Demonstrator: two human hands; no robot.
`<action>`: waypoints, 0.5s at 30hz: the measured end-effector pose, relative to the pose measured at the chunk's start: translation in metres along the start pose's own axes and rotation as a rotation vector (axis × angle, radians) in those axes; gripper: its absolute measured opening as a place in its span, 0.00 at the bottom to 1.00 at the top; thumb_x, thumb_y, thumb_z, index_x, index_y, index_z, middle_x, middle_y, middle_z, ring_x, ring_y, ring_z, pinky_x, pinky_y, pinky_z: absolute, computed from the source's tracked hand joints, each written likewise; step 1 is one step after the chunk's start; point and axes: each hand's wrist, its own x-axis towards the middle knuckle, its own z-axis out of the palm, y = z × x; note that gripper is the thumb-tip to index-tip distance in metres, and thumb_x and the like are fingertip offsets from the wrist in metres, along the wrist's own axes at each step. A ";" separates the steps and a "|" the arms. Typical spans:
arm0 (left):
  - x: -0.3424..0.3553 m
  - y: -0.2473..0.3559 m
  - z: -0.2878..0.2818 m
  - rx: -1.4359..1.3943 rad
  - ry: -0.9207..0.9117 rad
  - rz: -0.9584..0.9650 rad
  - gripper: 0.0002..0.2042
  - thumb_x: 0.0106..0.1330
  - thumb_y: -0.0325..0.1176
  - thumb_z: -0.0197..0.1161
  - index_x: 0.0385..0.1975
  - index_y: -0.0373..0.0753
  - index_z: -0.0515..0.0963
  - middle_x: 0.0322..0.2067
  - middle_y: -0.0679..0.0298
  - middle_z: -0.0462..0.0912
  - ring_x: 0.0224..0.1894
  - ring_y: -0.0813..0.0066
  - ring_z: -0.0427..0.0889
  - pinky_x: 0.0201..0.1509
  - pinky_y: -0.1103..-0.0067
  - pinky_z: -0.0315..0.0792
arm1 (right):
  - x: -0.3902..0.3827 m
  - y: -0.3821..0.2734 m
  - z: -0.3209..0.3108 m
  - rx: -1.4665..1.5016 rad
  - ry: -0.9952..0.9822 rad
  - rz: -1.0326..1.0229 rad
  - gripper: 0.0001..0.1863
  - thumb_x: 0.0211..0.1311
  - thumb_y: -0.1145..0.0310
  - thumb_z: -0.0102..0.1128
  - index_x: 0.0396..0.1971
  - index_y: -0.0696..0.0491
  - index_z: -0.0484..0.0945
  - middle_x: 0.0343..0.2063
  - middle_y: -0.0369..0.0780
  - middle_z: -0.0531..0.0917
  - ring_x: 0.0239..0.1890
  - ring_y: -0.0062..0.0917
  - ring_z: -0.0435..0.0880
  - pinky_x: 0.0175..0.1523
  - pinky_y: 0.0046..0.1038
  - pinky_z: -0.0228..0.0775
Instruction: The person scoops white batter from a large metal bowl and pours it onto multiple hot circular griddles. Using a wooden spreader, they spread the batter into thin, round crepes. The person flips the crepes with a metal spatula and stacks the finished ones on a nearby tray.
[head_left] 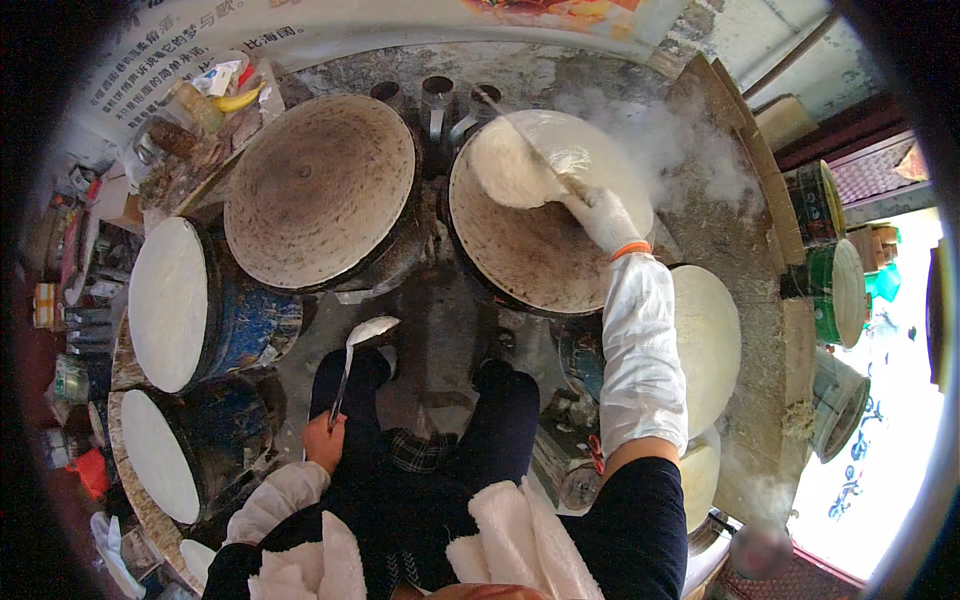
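My right hand, in a white glove with an orange band at the wrist, reaches over the round griddle at the back right. Its fingers are closed around a long thin stick that slants away to the far left. Beneath the stick a pale, thin pancake spreads over the far part of the griddle, its near edge by my fingers. My bare left hand is low, by my left thigh, gripping the handle of a ladle. White batter coats the ladle's raised end.
A bare brown griddle stands at the back left. White-covered round griddles ring me: two on the left, others on the right. Steam rises at the back right. Metal pipes stand between the back griddles; cluttered goods line the far left.
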 end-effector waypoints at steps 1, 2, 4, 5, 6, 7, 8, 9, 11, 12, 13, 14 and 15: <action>-0.002 -0.006 0.000 0.010 0.003 -0.016 0.07 0.66 0.33 0.62 0.35 0.37 0.84 0.28 0.54 0.84 0.32 0.56 0.84 0.38 0.65 0.75 | -0.003 -0.011 0.002 -0.025 -0.076 0.047 0.24 0.67 0.57 0.59 0.58 0.55 0.77 0.43 0.57 0.84 0.48 0.49 0.84 0.54 0.40 0.75; -0.005 -0.010 -0.001 0.022 0.005 -0.036 0.07 0.66 0.33 0.62 0.35 0.37 0.83 0.30 0.54 0.84 0.33 0.56 0.84 0.39 0.65 0.75 | -0.009 -0.024 0.004 -0.050 -0.156 0.092 0.24 0.67 0.58 0.60 0.58 0.55 0.78 0.44 0.57 0.84 0.49 0.49 0.84 0.55 0.40 0.75; -0.009 -0.014 -0.003 0.025 0.008 -0.060 0.07 0.66 0.33 0.62 0.36 0.37 0.83 0.31 0.53 0.84 0.34 0.56 0.84 0.40 0.65 0.76 | -0.053 -0.037 0.011 0.052 -0.101 -0.054 0.24 0.68 0.61 0.61 0.61 0.55 0.76 0.47 0.57 0.84 0.50 0.48 0.84 0.56 0.38 0.75; -0.010 -0.015 -0.003 0.027 0.007 -0.066 0.07 0.66 0.33 0.62 0.36 0.37 0.83 0.32 0.53 0.84 0.35 0.55 0.84 0.41 0.65 0.76 | -0.076 -0.034 0.017 0.126 -0.103 -0.086 0.24 0.68 0.62 0.60 0.61 0.55 0.75 0.47 0.57 0.84 0.50 0.48 0.84 0.56 0.38 0.75; -0.010 -0.015 -0.001 0.021 0.001 -0.067 0.07 0.67 0.33 0.62 0.36 0.37 0.83 0.32 0.53 0.84 0.35 0.55 0.84 0.41 0.64 0.76 | -0.098 -0.032 0.024 0.188 -0.111 -0.114 0.25 0.68 0.62 0.60 0.62 0.56 0.74 0.46 0.57 0.84 0.50 0.48 0.84 0.56 0.38 0.75; -0.010 -0.012 -0.002 0.021 -0.002 -0.063 0.07 0.67 0.33 0.62 0.36 0.37 0.83 0.32 0.53 0.84 0.35 0.55 0.84 0.41 0.64 0.76 | -0.123 -0.028 0.030 0.160 -0.087 -0.112 0.25 0.69 0.63 0.59 0.63 0.56 0.74 0.46 0.56 0.84 0.50 0.47 0.84 0.55 0.38 0.75; -0.010 -0.010 -0.001 0.021 -0.005 -0.058 0.07 0.67 0.33 0.62 0.36 0.37 0.83 0.32 0.53 0.84 0.35 0.55 0.84 0.41 0.64 0.76 | -0.147 -0.023 0.035 0.133 -0.062 -0.108 0.25 0.69 0.64 0.59 0.64 0.56 0.73 0.46 0.56 0.84 0.50 0.47 0.85 0.55 0.38 0.75; -0.009 -0.009 -0.002 0.021 -0.021 -0.076 0.07 0.67 0.33 0.61 0.36 0.37 0.83 0.32 0.53 0.84 0.35 0.55 0.84 0.41 0.64 0.76 | -0.166 -0.021 0.038 0.122 -0.078 -0.079 0.26 0.68 0.63 0.59 0.64 0.56 0.73 0.45 0.56 0.84 0.49 0.46 0.85 0.54 0.38 0.76; -0.006 -0.006 -0.002 0.021 -0.045 -0.112 0.08 0.68 0.33 0.60 0.37 0.38 0.83 0.33 0.53 0.85 0.35 0.55 0.84 0.42 0.65 0.76 | -0.192 -0.016 0.041 0.211 -0.016 -0.128 0.25 0.69 0.63 0.60 0.64 0.55 0.74 0.40 0.54 0.85 0.46 0.37 0.88 0.51 0.35 0.77; -0.007 -0.005 -0.002 0.002 -0.042 -0.089 0.08 0.68 0.34 0.59 0.37 0.38 0.83 0.32 0.54 0.85 0.35 0.55 0.84 0.42 0.65 0.76 | -0.194 -0.013 0.039 0.211 0.029 -0.009 0.25 0.69 0.64 0.60 0.63 0.54 0.74 0.41 0.52 0.86 0.45 0.34 0.87 0.51 0.34 0.76; -0.007 -0.002 -0.002 -0.016 -0.045 -0.062 0.09 0.68 0.34 0.59 0.37 0.38 0.83 0.32 0.54 0.85 0.35 0.55 0.84 0.42 0.65 0.76 | -0.196 -0.014 0.033 0.208 0.078 0.118 0.24 0.70 0.64 0.59 0.63 0.54 0.75 0.41 0.51 0.86 0.45 0.31 0.87 0.50 0.32 0.76; -0.006 0.000 -0.002 -0.035 -0.046 -0.035 0.09 0.69 0.34 0.58 0.37 0.38 0.83 0.32 0.54 0.85 0.35 0.55 0.84 0.42 0.65 0.76 | -0.195 -0.014 0.028 0.205 0.125 0.241 0.23 0.70 0.64 0.59 0.63 0.54 0.75 0.42 0.49 0.87 0.45 0.28 0.86 0.50 0.30 0.76; -0.005 0.000 -0.001 -0.037 -0.049 -0.021 0.09 0.69 0.35 0.58 0.37 0.38 0.83 0.32 0.54 0.85 0.35 0.55 0.84 0.42 0.65 0.76 | -0.184 -0.008 0.024 0.330 0.189 0.252 0.24 0.71 0.64 0.58 0.64 0.54 0.74 0.41 0.44 0.87 0.40 0.23 0.84 0.46 0.28 0.75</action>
